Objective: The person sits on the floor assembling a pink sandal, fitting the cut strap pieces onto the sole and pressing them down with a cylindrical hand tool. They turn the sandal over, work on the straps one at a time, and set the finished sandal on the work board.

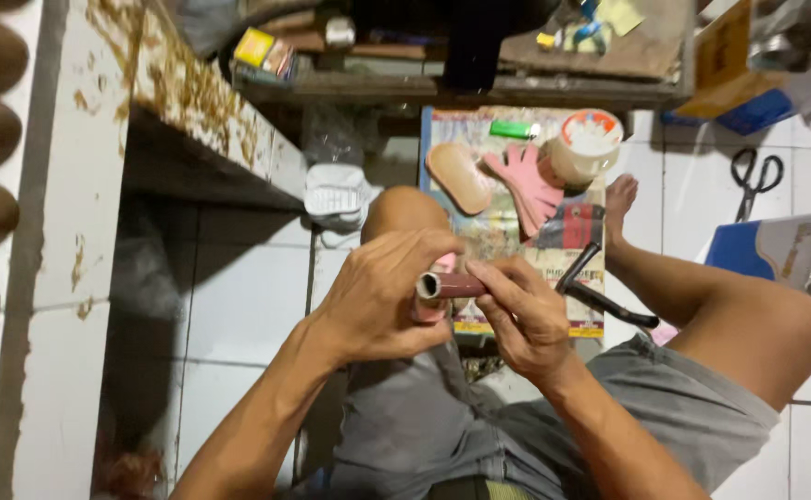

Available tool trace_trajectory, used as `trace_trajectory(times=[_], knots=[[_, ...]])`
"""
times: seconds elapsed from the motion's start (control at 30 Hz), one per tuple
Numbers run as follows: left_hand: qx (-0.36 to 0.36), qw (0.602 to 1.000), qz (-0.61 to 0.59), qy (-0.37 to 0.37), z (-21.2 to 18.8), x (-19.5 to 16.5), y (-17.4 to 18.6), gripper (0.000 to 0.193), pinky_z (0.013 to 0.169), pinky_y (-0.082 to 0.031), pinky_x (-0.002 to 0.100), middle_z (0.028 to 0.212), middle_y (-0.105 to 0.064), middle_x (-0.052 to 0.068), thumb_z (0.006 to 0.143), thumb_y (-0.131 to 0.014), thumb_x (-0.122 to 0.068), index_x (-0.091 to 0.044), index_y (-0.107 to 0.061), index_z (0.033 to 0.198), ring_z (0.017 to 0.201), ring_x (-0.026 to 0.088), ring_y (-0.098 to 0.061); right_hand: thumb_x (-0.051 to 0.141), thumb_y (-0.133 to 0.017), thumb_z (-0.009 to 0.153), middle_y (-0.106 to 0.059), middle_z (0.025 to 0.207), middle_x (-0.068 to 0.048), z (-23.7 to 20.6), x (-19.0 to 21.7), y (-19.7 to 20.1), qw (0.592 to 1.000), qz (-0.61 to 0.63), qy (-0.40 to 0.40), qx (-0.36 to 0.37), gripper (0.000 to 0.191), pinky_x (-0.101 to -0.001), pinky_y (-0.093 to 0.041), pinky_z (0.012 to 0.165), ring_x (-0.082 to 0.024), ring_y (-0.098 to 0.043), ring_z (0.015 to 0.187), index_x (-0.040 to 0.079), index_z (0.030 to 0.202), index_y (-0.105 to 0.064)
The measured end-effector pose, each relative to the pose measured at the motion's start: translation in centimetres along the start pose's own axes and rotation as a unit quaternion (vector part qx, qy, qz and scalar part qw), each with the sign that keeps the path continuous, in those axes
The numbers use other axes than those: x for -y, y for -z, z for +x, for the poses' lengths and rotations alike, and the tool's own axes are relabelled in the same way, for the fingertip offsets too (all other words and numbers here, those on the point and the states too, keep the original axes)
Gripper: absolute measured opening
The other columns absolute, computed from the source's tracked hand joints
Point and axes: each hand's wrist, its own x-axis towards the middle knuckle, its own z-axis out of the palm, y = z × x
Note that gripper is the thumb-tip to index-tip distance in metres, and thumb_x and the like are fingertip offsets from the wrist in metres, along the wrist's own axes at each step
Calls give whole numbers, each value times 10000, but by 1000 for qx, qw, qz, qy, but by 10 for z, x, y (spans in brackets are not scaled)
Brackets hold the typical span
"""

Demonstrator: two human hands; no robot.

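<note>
I sit on a tiled floor with both hands raised over my lap. My left hand (pixel 382 296) is closed around a pink piece, and its fingers also meet the left end of a small dark-red roll (pixel 452 284) that looks like rolled sandpaper. My right hand (pixel 526 310) pinches the right side of that roll between thumb and fingers. Just beyond my hands lies a printed sheet (pixel 498 231) with pink cut-out shapes (pixel 526 185), a tan oval piece (pixel 459 178), a green lighter (pixel 514 130) and a round open tub (pixel 586 146). Black pliers (pixel 600 292) rest near my right knee.
A white concrete counter (pixel 81 185) runs along the left. A low wooden shelf (pixel 516 83) with clutter stands ahead. Black scissors (pixel 755 178) lie on the tiles at right, next to a blue and metal box (pixel 785 250). A white sandal (pixel 336 194) sits by my left knee.
</note>
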Motion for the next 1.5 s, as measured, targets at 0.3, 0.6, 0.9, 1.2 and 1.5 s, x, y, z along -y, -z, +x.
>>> trace_trajectory(times=[0.3, 0.6, 0.9, 1.2, 1.5], knots=[[-16, 1000, -3, 16, 1, -3, -10, 636, 854, -554, 426, 1111, -684, 110, 721, -828, -186, -97, -526, 1275, 988, 348, -689, -34, -682, 942, -675, 1043, -147, 3, 12, -4, 998, -3, -61, -30, 365, -299, -504, 704, -229, -648, 850, 18, 1303, -663], [-27, 998, 34, 52, 0, 6, -11, 700, 799, -532, 459, 990, -657, 138, 657, -845, -223, -72, -537, 1266, 904, 377, -665, -67, -622, 996, -687, 1097, -147, 2, 12, -12, 995, 44, -47, -73, 334, -322, -539, 844, -240, -669, 949, 12, 1318, -648], [-25, 997, 34, 60, 2, -1, -2, 697, 848, -535, 442, 1061, -671, 126, 671, -831, -228, -81, -536, 1285, 952, 367, -669, 24, -622, 997, -675, 1043, -127, -9, 6, -12, 994, 39, -93, -49, 286, -320, -531, 775, -220, -644, 886, -17, 1278, -659], [-80, 997, -7, -16, 17, -50, -52, 435, 948, -529, 413, 1096, -733, 59, 920, -743, -426, -146, -648, 1239, 1060, 206, -696, 41, -614, 1039, -608, 1177, -107, 1, 44, -58, 979, 25, -114, -166, 285, -319, -500, 894, -224, -601, 1007, -2, 1319, -586], [-324, 530, -741, 257, -7, -44, -80, 579, 935, -551, 320, 1232, -626, 86, 1000, -687, -314, -16, -501, 1461, 1093, 189, -640, 36, -570, 1080, -613, 1186, -86, 25, 43, -23, 991, 113, -41, -62, 291, -292, -517, 876, -190, -612, 1007, -6, 1368, -565]])
